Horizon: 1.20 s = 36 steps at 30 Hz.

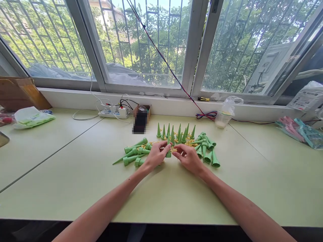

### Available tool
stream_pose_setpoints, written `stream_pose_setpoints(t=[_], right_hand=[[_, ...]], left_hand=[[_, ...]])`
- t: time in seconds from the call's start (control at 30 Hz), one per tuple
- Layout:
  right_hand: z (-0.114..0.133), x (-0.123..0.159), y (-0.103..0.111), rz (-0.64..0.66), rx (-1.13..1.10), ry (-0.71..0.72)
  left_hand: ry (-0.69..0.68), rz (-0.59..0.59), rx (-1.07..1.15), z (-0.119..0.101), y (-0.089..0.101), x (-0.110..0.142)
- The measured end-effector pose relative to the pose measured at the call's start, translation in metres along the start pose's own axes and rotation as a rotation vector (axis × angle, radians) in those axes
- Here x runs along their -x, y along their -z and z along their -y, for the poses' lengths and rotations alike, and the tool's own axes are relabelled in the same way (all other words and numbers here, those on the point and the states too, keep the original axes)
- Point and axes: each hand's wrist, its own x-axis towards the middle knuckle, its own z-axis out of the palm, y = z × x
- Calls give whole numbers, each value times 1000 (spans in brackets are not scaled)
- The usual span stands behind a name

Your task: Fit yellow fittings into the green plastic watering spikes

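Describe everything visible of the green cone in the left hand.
The green cone looks like hard plastic: a slim, tapering spike above a wider collar. It is roughly upright, tip up and collar down, over the pale table. The left hand grips it, fingers and thumb hiding much of its middle. The right hand holds a yellow piece close beside it; whether they touch is unclear, as is whether the collar rests on the table.

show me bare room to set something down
Bare tabletop: between the forearms; from right cone pile to pink packet; from left cone pile to left table seam. Crowded: around left hand and right hand, with upright cones and yellow pieces.
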Motion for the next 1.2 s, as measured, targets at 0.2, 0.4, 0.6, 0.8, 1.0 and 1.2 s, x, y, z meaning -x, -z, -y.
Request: stream_pose_setpoints(t=[0.2,0.4,0.6,0.8,1.0,1.2], right_hand=[[-1,1,0,-7,-10,10],[-1,0,-1,-1,9,5],[0,0,0,2,11,-3],[1,0,0,11,24,-5],[-1,0,0,33,37,-9],[-3,-1,1,47,39,-3]], left_hand=[[15,-4,6,0,0,0],[15,-2,1,-2,0,0],[-15,6,-8,1,0,-1],[-17,14,-32,2,0,-1],[-49,25,-45,4,1,-2],[-60,46,-52,4,1,-2]])
